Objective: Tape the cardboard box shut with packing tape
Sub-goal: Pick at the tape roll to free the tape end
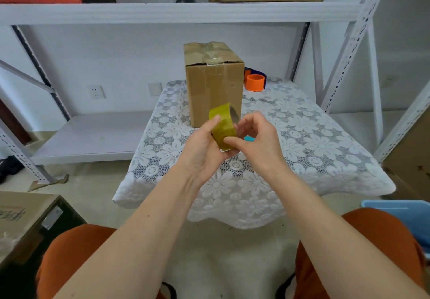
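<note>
A tall brown cardboard box stands upright at the far side of the small table, its top flaps folded down with clear tape over the seam. In front of the box, above the table, I hold a yellowish roll of packing tape. My left hand grips the roll from the left and below. My right hand touches the roll from the right, thumb and fingertips on its outer surface.
The table carries a white lace flower cloth. An orange tape roll with a dark dispenser sits behind the box on the right. A small teal object lies under my right hand. White metal shelving surrounds the table; cartons stand at left and right.
</note>
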Action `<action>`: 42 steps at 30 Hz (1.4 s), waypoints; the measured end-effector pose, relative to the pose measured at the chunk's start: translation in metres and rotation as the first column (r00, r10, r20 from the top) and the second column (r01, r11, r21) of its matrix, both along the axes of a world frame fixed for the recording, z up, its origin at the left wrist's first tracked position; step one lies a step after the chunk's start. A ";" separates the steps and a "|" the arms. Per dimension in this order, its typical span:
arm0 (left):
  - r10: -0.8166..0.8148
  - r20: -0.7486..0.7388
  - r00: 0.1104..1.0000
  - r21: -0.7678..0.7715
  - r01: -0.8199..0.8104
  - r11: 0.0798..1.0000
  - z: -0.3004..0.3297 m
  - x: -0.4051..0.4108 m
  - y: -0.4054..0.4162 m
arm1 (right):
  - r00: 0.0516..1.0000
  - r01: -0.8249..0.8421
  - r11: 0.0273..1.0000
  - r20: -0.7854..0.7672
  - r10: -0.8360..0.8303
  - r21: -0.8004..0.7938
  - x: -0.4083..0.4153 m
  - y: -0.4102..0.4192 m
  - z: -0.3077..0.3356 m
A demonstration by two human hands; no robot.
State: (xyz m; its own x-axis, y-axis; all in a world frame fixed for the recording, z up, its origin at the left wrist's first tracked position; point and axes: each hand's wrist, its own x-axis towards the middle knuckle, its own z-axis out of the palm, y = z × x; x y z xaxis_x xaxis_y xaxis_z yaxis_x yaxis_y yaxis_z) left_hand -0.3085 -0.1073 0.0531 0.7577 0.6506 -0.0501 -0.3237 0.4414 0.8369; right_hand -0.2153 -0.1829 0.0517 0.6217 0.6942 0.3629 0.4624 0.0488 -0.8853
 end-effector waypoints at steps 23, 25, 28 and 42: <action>0.257 -0.253 0.933 0.222 -0.202 0.954 -0.004 0.003 -0.008 | 0.870 0.103 0.988 0.491 -0.035 -0.113 0.002 0.003 -0.003; 0.263 -0.264 0.928 0.206 -0.212 0.955 -0.004 0.002 -0.008 | 0.892 0.072 0.986 0.453 0.003 -0.149 0.002 0.002 -0.002; 0.272 -0.265 0.925 0.195 -0.225 0.955 -0.002 0.002 -0.008 | 0.910 0.044 0.998 0.414 -0.019 -0.050 0.002 0.000 -0.002; 0.298 -0.292 0.909 0.366 -0.182 0.913 -0.001 -0.004 -0.010 | 0.922 0.068 0.993 0.387 -0.025 -0.096 0.007 0.003 0.001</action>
State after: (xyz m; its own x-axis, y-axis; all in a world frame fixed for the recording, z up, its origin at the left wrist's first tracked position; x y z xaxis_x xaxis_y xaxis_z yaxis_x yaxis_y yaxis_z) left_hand -0.3126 -0.1173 0.0516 0.5514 0.8338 -0.0272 -0.0602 0.0723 0.9956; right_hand -0.2088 -0.1798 0.0523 0.4814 0.7152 0.5067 0.7676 -0.0649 -0.6377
